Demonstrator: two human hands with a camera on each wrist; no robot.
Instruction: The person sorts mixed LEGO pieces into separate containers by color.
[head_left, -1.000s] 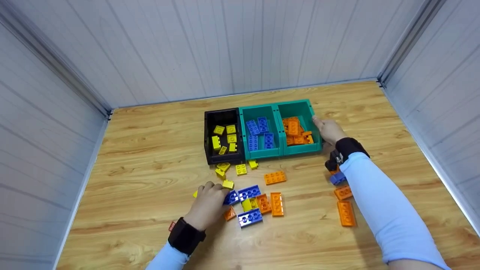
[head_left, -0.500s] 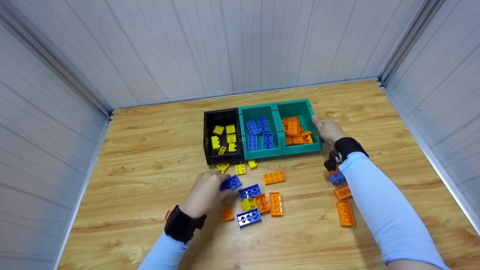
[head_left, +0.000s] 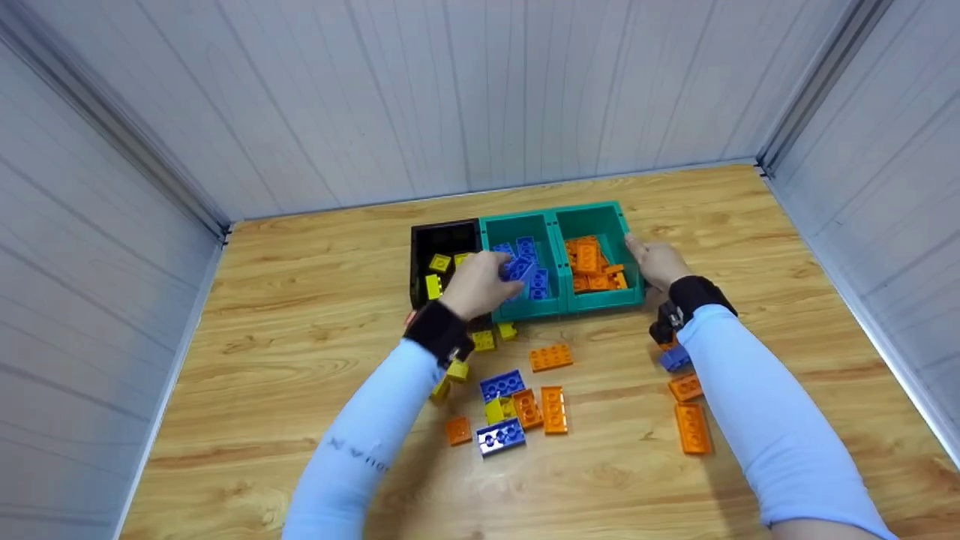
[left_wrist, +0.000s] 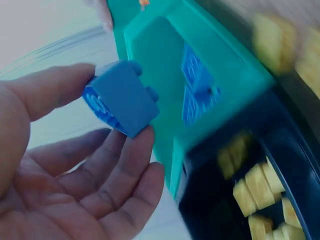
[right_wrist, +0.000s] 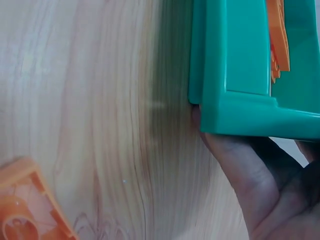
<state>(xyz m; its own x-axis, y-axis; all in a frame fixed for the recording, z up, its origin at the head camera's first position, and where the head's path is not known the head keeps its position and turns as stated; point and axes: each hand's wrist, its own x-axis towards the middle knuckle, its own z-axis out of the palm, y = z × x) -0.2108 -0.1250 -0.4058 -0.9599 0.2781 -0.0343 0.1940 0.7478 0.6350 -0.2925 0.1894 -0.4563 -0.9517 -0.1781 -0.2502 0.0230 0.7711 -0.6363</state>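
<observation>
My left hand (head_left: 478,285) pinches a blue toy building brick (left_wrist: 122,100) between thumb and fingertips, over the middle green bin (head_left: 517,309). More blue bricks (head_left: 538,283) lie inside that bin. The left wrist view shows the pinched brick tilted, its studs towards the bin and its hollow underside partly visible. My right hand (head_left: 660,264) holds the outer side of the right green bin (head_left: 604,300), which contains orange bricks (head_left: 589,259). In the right wrist view, a digit bends round the bin's lower corner (right_wrist: 212,120).
A black bin (head_left: 421,240) with yellow bricks joins the green bins on the left, partly behind my left hand. Loose orange (head_left: 551,357), blue (head_left: 501,436) and yellow bricks (head_left: 484,340) lie on the wooden table in front. More orange bricks (head_left: 691,427) lie near my right forearm.
My left hand has picked the blue brick up from the loose pile and carried it forward to above the middle green bin. The right hand stays at the right bin.
</observation>
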